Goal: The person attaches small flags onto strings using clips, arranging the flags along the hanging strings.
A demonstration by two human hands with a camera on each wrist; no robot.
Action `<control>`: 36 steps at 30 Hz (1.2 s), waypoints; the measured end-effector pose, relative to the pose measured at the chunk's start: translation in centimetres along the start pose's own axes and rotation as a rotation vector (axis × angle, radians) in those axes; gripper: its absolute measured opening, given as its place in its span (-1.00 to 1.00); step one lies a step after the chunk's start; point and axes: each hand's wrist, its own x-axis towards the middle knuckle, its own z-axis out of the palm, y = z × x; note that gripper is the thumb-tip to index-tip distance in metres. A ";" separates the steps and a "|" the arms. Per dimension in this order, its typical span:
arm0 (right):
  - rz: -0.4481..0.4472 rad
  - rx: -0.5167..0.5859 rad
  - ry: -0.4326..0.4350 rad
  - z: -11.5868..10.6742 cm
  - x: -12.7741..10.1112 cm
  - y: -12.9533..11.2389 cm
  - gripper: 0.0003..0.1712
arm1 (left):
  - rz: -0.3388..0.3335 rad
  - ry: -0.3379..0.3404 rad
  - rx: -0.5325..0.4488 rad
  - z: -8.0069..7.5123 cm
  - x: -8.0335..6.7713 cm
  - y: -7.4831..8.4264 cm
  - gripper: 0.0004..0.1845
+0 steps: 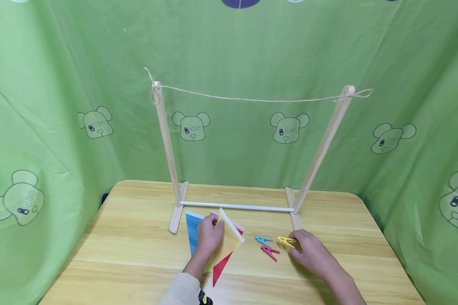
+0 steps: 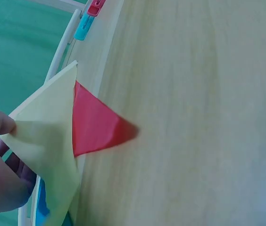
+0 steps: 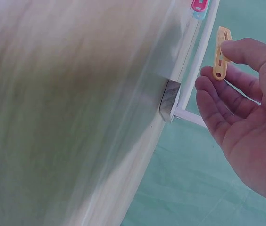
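My left hand (image 1: pixel 210 234) pinches a yellow triangular pennant (image 1: pixel 229 243) by its white-edged top, thumb in front in the left wrist view. A red pennant (image 2: pixel 100 122) pokes out from behind the yellow one. To the left of the hand spreads a blue pennant (image 1: pixel 192 228), partly covered by it. Between thumb and fingers my right hand (image 1: pixel 314 252) holds a yellow clothespin (image 3: pixel 221 54). Left of that hand, a blue clothespin (image 1: pixel 263 240) and a red clothespin (image 1: pixel 269 252) lie close together on the wooden table (image 1: pixel 129 254).
Behind the hands stands a wooden frame with a left post (image 1: pixel 167 144), a right post (image 1: pixel 324 146) and a white bottom rod (image 1: pixel 236 206). A slack string (image 1: pixel 248 100) joins the post tops. Green curtain (image 1: pixel 236 156) surrounds the table.
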 end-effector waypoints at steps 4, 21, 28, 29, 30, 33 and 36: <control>0.012 0.008 -0.021 -0.1 0.0 -0.1 -0.75 | 0.006 -0.009 -0.045 0.0 0.1 -0.2 -0.86; 0.032 0.042 0.022 -0.6 0.4 -0.1 -0.74 | -0.181 -0.042 -0.245 -0.1 0.2 -0.5 -0.90; 0.019 0.057 0.054 -0.5 0.4 -0.2 -0.73 | -0.170 -0.014 -0.319 0.0 0.1 -0.6 -0.88; 0.019 0.058 0.053 -0.5 0.5 -0.1 -0.73 | -0.165 -0.013 -0.330 0.0 0.1 -0.6 -0.87; 0.022 0.057 0.052 -0.4 0.5 -0.1 -0.73 | -0.163 -0.013 -0.339 0.0 0.1 -0.6 -0.86; 0.021 0.056 0.047 -0.6 0.5 -0.1 -0.73 | -0.140 -0.006 -0.357 -0.1 0.0 -0.5 -0.85; 0.012 0.061 0.053 -0.8 0.6 -0.2 -0.73 | -0.134 -0.006 -0.365 -0.3 0.0 -0.3 -0.84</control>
